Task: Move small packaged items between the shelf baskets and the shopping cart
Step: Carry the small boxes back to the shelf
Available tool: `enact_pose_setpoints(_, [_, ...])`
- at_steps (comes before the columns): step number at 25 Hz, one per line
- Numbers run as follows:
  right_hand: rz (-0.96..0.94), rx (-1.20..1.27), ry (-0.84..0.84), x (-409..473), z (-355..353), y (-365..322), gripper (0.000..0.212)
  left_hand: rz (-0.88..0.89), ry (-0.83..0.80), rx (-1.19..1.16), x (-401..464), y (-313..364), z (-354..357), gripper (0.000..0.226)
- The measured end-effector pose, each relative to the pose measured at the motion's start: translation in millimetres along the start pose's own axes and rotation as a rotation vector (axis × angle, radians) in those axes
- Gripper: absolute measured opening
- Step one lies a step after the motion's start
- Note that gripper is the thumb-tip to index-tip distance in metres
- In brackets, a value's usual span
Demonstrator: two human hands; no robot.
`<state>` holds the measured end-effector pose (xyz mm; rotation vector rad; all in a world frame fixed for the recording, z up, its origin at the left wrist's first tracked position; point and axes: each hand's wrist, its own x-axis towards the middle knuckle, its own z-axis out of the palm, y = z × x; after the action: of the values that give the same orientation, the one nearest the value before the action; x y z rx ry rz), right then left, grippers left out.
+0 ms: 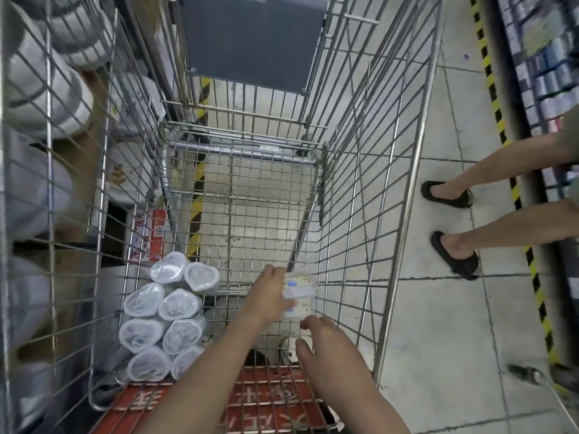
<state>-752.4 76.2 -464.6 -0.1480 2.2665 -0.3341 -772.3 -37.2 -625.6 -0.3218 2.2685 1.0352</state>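
I look down into a wire shopping cart (369,189). My left hand (268,292) reaches to the cart's near right corner and grips a small clear packaged box (302,288) with a pale label. A second similar box (299,310) lies just under it. My right hand (326,346) hovers close below these boxes, fingers loosely curled and holding nothing. Several clear plastic-wrapped round tubs (169,314) are stacked on their sides in the cart's near left corner.
Wire shelf baskets (62,151) with white packaged goods stand to the left of the cart. A red child-seat flap (266,399) lies at the cart's near end. Another person's legs in black sandals (454,255) stand on the tiled aisle at right, beside shelving (545,73).
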Motion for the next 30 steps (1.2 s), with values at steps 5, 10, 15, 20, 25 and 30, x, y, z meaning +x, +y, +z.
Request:
enact_pose_setpoints(5, [0.078,-0.095,-0.057,23,18,-1,0.032,-0.083,0.114,-0.202,-20,-9,-26,0.074])
enact_pose_setpoints(10, [0.189,-0.349,-0.068,73,53,5,0.067,-0.037,0.238,-0.298,-58,-18,-57,0.069])
enact_pose_setpoints(15, [0.028,-0.719,0.026,110,75,0,0.079,-0.011,0.263,-0.557,-84,-17,-72,0.071])
enact_pose_setpoints(20, [-0.038,-0.907,-0.007,123,81,11,0.059,-0.037,0.264,-0.818,-108,-10,-86,0.064])
enact_pose_setpoints(25, [-0.031,-0.327,0.056,98,52,-17,0.069,-0.073,0.309,-0.924,-139,-12,-101,0.068])
enact_pose_setpoints(30, [-0.154,0.249,0.104,22,-23,-53,0.061,-0.129,0.428,-1.014,-206,15,-123,0.072])
